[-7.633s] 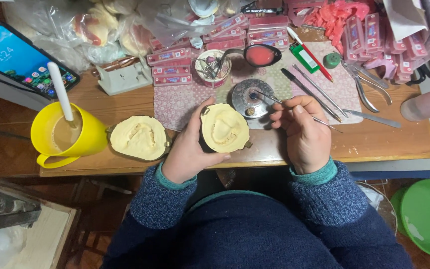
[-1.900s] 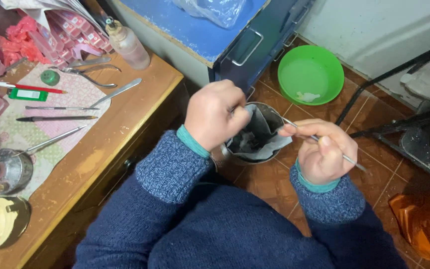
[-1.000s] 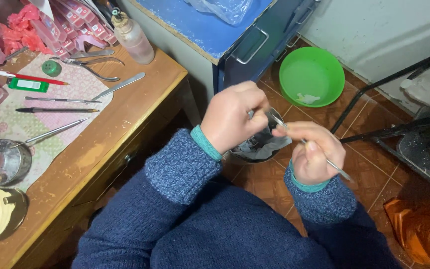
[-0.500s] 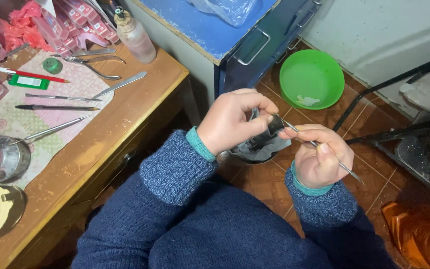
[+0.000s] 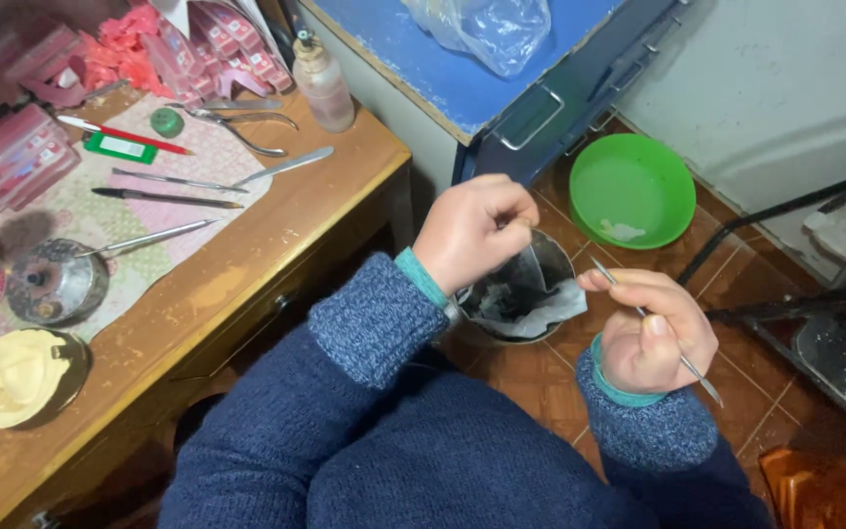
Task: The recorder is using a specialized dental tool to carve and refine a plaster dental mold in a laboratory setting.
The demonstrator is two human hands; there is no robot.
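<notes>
Hands work over a small dark bin (image 5: pixel 516 294) lined with a pale bag, standing on the tiled floor (image 5: pixel 736 392) beside the wooden tabletop (image 5: pixel 276 255). Left hand (image 5: pixel 467 230) hovers above the bin's rim, fingers pinched shut; what they hold, if anything, cannot be made out. Right hand (image 5: pixel 653 333) grips a thin metal tool (image 5: pixel 638 309), fingers curled tight around it. A green bowl (image 5: pixel 634 191) sits on the floor nearby.
</notes>
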